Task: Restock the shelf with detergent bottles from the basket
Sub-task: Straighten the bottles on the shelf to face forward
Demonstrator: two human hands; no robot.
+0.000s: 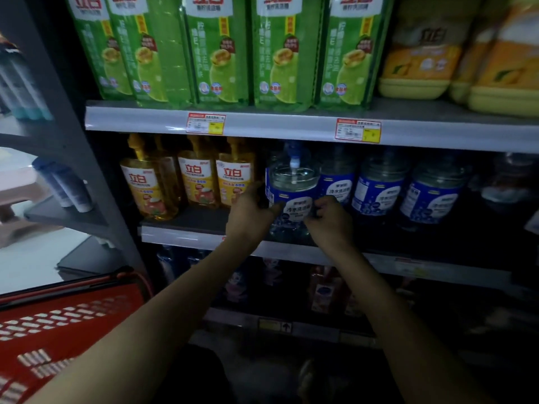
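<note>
A clear detergent bottle [293, 185] with a blue label and a white-and-blue pump stands at the front of the middle shelf [186, 225]. My left hand [250, 208] grips its left side, thumb across the label. On the bottle's lower right, my right hand [331, 217] holds it with curled fingers. Three more blue-label bottles [379, 191] stand in a row to its right. The red basket [58, 325] sits at the lower left, below my left forearm; its inside is hidden.
Yellow pump bottles [201, 182] stand just left of the held bottle. Green refill packs [218, 48] and yellow jugs [423, 62] fill the shelf above. A grey upright [58, 112] borders the unit on the left. Lower shelves are dark, with more bottles.
</note>
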